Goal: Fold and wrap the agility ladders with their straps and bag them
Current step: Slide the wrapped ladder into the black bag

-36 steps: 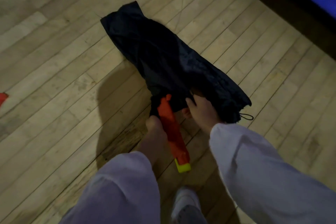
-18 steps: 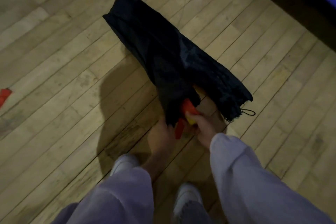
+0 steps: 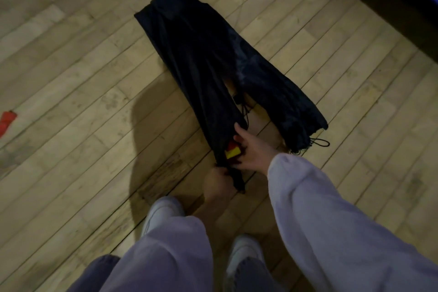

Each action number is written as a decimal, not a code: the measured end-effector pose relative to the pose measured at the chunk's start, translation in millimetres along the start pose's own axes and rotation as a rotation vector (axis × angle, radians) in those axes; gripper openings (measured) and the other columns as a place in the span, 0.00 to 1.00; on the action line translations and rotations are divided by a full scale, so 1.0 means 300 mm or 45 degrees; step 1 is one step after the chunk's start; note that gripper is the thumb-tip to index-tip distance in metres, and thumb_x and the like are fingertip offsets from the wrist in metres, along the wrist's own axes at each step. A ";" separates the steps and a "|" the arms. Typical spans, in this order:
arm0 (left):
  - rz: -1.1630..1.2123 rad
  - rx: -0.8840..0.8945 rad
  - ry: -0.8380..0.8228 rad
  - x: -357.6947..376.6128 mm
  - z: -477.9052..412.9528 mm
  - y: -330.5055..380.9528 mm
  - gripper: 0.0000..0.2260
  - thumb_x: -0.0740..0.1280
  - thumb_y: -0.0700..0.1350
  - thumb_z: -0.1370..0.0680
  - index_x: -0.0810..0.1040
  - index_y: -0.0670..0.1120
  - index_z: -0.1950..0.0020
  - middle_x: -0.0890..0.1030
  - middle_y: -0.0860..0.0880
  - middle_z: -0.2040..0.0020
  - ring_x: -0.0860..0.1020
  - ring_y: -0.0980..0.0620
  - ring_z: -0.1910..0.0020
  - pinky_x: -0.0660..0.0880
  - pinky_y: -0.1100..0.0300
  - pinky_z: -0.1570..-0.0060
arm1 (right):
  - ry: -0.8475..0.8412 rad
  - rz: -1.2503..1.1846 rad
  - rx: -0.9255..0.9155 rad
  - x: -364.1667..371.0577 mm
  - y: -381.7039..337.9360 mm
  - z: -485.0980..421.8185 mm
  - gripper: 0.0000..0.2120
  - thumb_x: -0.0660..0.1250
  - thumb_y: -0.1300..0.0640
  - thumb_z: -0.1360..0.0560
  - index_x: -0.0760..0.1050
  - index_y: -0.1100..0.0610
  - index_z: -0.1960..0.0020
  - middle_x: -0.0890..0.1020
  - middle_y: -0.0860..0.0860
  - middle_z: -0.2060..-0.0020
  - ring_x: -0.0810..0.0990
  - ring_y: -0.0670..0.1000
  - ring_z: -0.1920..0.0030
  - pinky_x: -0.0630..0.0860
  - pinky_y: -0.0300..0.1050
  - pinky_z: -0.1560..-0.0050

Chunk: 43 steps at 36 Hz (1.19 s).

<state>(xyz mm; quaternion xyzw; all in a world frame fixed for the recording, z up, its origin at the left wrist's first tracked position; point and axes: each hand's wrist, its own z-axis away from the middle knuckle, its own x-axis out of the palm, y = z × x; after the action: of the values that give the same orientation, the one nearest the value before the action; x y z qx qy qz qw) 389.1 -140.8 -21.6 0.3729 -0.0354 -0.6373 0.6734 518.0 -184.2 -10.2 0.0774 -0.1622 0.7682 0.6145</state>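
On the wooden floor (image 3: 94,78), my left grip (image 3: 218,179) clutches the black bag (image 3: 194,54) at its mouth; the ladder (image 3: 232,151) pokes out there. My right grip (image 3: 252,153) touches it; whether it holds, I cannot tell.

On the floor (image 3: 83,78), the ladder (image 3: 232,151) end sits in the left bag (image 3: 189,59) at its near mouth, between the left hand (image 3: 216,181) and right hand (image 3: 252,153); another bag (image 3: 279,92) lies just right.

Sleeves: left sleeve (image 3: 170,244) and right sleeve (image 3: 331,208), loose, pale lilac-white, soft-looking, rounded at the cuff | Hands: left hand (image 3: 216,179) and right hand (image 3: 252,152), bare | Trousers (image 3: 102,270): dark blue-grey, baggy | Shoes: left shoe (image 3: 161,211), right shoe (image 3: 244,251), white low trainers
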 end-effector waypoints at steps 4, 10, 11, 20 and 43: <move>0.056 0.085 0.510 -0.046 0.000 0.020 0.05 0.63 0.37 0.24 0.71 0.42 0.49 0.70 0.45 0.47 0.73 0.43 0.52 0.73 0.50 0.53 | 0.166 0.266 -0.049 0.060 -0.032 -0.040 0.30 0.67 0.41 0.24 0.71 0.61 0.32 0.77 0.57 0.36 0.74 0.58 0.34 0.66 0.53 0.29; 0.252 0.153 0.498 -0.033 -0.027 0.043 0.14 0.63 0.47 0.20 0.64 0.45 0.38 0.69 0.46 0.41 0.75 0.46 0.51 0.75 0.50 0.57 | 0.655 0.771 -0.631 0.080 0.007 -0.069 0.13 0.64 0.70 0.26 0.77 0.61 0.43 0.79 0.55 0.50 0.77 0.55 0.49 0.73 0.43 0.51; 0.301 0.106 0.498 -0.032 -0.033 0.046 0.15 0.62 0.47 0.20 0.64 0.44 0.36 0.70 0.46 0.39 0.75 0.46 0.49 0.75 0.52 0.57 | 0.650 0.702 -0.698 0.079 0.015 -0.060 0.13 0.64 0.70 0.27 0.77 0.61 0.43 0.78 0.53 0.52 0.77 0.54 0.50 0.73 0.42 0.53; 0.050 0.097 0.519 -0.100 -0.115 0.055 0.08 0.62 0.43 0.20 0.77 0.40 0.47 0.72 0.44 0.46 0.74 0.45 0.50 0.71 0.53 0.51 | 0.266 0.225 -0.391 0.142 -0.059 -0.029 0.13 0.69 0.55 0.24 0.76 0.57 0.41 0.80 0.51 0.53 0.77 0.49 0.60 0.72 0.40 0.65; -0.518 0.780 0.280 -0.117 -0.072 0.073 0.11 0.61 0.39 0.24 0.73 0.45 0.42 0.73 0.47 0.47 0.71 0.49 0.51 0.73 0.51 0.51 | 0.624 0.720 -0.431 0.006 -0.012 0.013 0.18 0.71 0.45 0.26 0.79 0.60 0.48 0.82 0.53 0.55 0.80 0.55 0.50 0.78 0.50 0.44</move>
<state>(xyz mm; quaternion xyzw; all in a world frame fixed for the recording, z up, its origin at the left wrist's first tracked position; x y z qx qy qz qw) 412.1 -101.8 -10.2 0.6223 -0.0771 -0.6741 0.3904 520.7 -183.2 -5.6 -0.2580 -0.1500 0.8648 0.4037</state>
